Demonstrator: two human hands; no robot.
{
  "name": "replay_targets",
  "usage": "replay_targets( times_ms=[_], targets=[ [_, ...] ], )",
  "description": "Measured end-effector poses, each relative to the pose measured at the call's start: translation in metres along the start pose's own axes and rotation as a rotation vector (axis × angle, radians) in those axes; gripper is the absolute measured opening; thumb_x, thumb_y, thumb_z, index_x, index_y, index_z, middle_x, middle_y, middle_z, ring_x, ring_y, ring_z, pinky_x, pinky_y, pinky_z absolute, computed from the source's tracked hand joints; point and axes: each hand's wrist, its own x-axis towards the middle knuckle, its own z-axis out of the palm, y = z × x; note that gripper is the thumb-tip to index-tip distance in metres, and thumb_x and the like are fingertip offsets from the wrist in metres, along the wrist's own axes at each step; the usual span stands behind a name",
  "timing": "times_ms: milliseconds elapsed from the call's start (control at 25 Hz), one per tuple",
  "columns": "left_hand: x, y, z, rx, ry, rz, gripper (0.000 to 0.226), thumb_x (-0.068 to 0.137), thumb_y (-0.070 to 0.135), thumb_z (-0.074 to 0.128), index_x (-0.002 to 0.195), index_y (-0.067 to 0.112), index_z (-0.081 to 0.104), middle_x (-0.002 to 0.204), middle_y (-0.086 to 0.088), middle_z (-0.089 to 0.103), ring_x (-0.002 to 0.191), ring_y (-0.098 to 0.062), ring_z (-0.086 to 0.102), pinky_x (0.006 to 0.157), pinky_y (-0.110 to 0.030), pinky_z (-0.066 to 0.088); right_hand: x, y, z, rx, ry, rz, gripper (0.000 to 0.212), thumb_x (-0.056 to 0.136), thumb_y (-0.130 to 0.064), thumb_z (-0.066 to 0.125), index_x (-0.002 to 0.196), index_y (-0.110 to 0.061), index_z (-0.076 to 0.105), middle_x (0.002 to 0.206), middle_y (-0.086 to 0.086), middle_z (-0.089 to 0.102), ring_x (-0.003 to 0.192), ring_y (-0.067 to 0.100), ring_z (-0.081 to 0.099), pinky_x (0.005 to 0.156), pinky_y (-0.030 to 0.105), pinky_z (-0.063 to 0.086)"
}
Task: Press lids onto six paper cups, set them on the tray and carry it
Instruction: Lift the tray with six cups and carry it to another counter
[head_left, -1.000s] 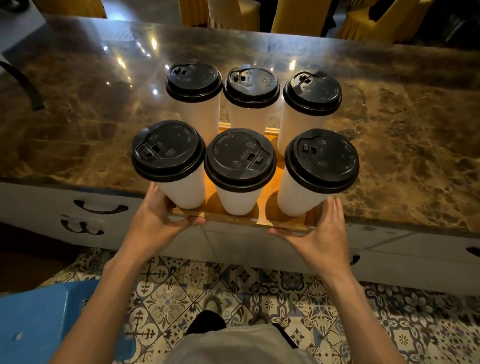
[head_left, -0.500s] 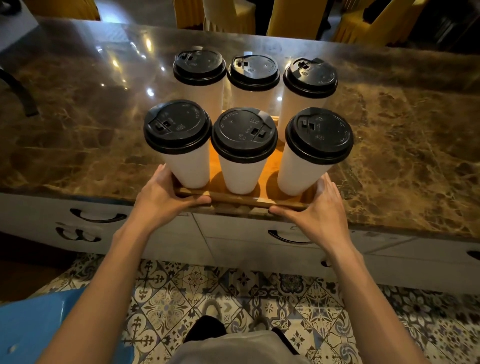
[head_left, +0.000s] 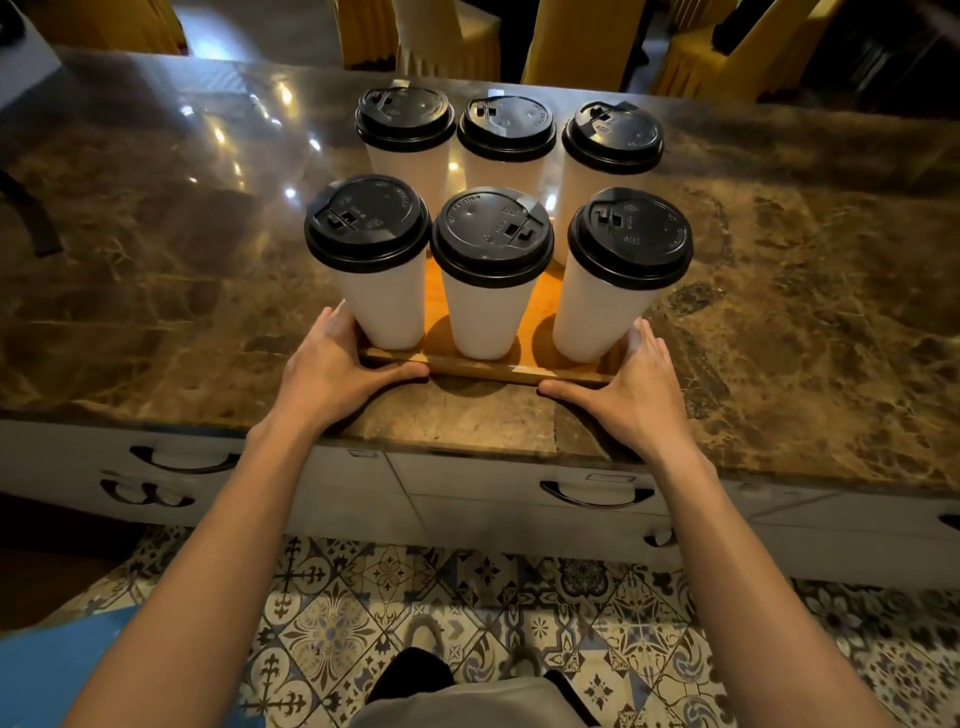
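Note:
Several white paper cups with black lids stand in two rows on a wooden tray (head_left: 483, 370). The front row is the left cup (head_left: 384, 312), the middle cup (head_left: 485, 322) and the right cup (head_left: 592, 322); the back row (head_left: 506, 130) stands behind it. The tray rests on the brown marble counter (head_left: 156, 312) near its front edge. My left hand (head_left: 332, 364) lies at the tray's near left corner, thumb along the front rim, fingers straight up the side. My right hand (head_left: 628, 384) mirrors it at the near right corner. The tray's far side is hidden by cups.
White drawers with dark handles (head_left: 597, 493) sit under the counter. A blue stool (head_left: 67, 670) stands at my lower left on the patterned tile floor. Yellow-covered chairs (head_left: 447, 36) line the far side. A dark curved object (head_left: 26, 218) lies at the counter's left edge.
The tray, held out past the counter edge a second ago, has moved forward and now sits on the marble. My fingers have come out from under it to its sides.

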Motion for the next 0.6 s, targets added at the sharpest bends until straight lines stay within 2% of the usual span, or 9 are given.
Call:
replay_targets(
  times_ms=[120, 280, 400, 600],
  targets=[
    [0.010, -0.001, 0.002, 0.007, 0.027, 0.009, 0.090, 0.045, 0.084, 0.064, 0.117, 0.034, 0.047, 0.105, 0.016, 0.050, 0.108, -0.016, 0.053, 0.080, -0.037, 0.049, 0.008, -0.001, 0.000, 0.007, 0.000, 0.010, 0.128, 0.057, -0.067, 0.079, 0.154, -0.006, 0.023, 0.160, 0.010, 0.029, 0.149, 0.026, 0.022, 0.120, 0.046, 0.025],
    [0.017, -0.002, 0.003, 0.034, 0.066, 0.029, 0.084, 0.047, 0.086, 0.062, 0.112, 0.036, 0.047, 0.094, 0.020, 0.048, 0.095, -0.009, 0.051, 0.062, -0.018, 0.037, 0.016, -0.003, 0.001, -0.009, 0.005, 0.033, 0.131, 0.052, -0.077, 0.072, 0.153, -0.008, 0.024, 0.160, 0.008, 0.030, 0.149, 0.025, 0.023, 0.120, 0.046, 0.026],
    [0.019, -0.002, 0.003, 0.056, 0.086, 0.022, 0.083, 0.047, 0.085, 0.063, 0.113, 0.036, 0.047, 0.098, 0.014, 0.051, 0.092, -0.008, 0.051, 0.063, -0.023, 0.037, 0.017, -0.004, 0.002, -0.028, 0.031, 0.038, 0.135, 0.047, -0.085, 0.061, 0.153, -0.009, 0.025, 0.158, 0.007, 0.033, 0.148, 0.024, 0.026, 0.119, 0.047, 0.028],
    [0.018, 0.000, 0.005, 0.076, 0.103, 0.040, 0.084, 0.051, 0.082, 0.063, 0.116, 0.033, 0.046, 0.100, 0.020, 0.046, 0.099, -0.010, 0.050, 0.070, -0.028, 0.040, 0.016, -0.001, 0.002, -0.043, 0.062, 0.038, 0.134, 0.047, -0.086, 0.059, 0.153, -0.011, 0.027, 0.158, 0.006, 0.034, 0.147, 0.023, 0.029, 0.118, 0.046, 0.031]
  ],
)
